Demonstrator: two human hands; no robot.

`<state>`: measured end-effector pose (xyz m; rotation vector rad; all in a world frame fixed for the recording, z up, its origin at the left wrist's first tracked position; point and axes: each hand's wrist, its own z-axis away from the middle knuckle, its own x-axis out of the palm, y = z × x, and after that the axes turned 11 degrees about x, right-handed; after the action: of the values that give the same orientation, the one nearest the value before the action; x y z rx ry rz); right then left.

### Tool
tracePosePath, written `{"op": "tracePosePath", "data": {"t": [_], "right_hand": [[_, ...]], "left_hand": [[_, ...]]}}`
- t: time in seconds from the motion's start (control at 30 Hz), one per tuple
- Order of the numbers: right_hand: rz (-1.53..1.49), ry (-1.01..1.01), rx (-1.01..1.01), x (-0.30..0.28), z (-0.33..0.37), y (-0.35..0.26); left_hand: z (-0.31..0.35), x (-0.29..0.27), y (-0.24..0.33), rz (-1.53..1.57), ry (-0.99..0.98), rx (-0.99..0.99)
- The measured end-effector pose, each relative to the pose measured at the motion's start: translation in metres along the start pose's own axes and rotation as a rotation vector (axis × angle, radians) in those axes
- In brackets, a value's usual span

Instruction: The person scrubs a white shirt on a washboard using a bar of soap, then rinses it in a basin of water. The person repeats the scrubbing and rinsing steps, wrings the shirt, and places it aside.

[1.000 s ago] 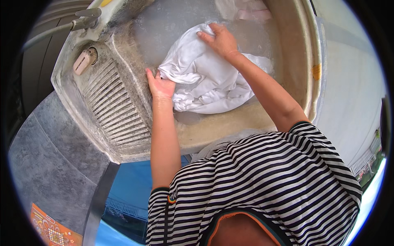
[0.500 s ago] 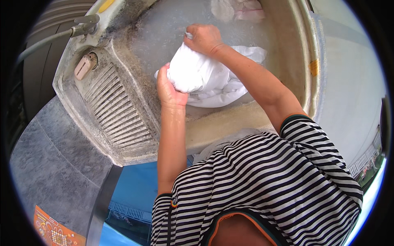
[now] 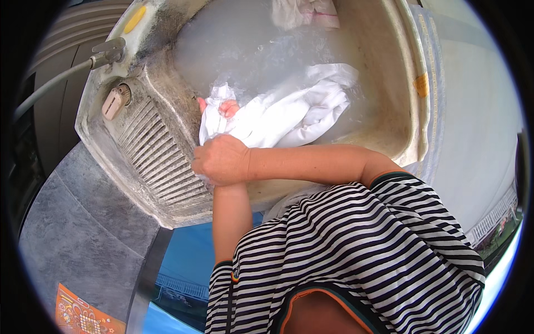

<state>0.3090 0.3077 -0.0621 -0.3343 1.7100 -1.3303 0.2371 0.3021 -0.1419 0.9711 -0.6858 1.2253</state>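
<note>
Your right hand [image 3: 222,158] is closed into a fist on the near end of the white cloth [image 3: 278,114], pressing it down at the edge where the ribbed washboard [image 3: 161,161] meets the basin. Your left hand [image 3: 225,107] is mostly hidden under the right; only its fingertips show, curled into the bunched end of the same cloth just beyond your right knuckles, so you have it gripped from both sides. The rest of the cloth trails away to the right, lying wet and twisted in the soapy water of the stained sink [image 3: 389,83]. A tap with a hose [image 3: 105,53] sits at the sink's far left corner, and more laundry [image 3: 303,11] lies at the far end.
</note>
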Motion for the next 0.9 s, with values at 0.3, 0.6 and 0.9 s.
{"op": "tracePosePath", "data": {"t": [0.3, 0.6, 0.9], "right_hand": [[0.548, 0.44, 0.59, -0.126, 0.01, 0.204], [0.871, 0.19, 0.087, -0.144, -0.055, 0.131], [0.925, 0.446, 0.412, -0.096, -0.023, 0.222]], "left_hand": [[-0.033, 0.103, 0.051, -1.071, 0.195, 0.583], [0.034, -0.032, 0.012, -1.79, 0.382, 0.348], [0.053, -0.054, -0.01, -1.658, 0.505, 0.391]]}}
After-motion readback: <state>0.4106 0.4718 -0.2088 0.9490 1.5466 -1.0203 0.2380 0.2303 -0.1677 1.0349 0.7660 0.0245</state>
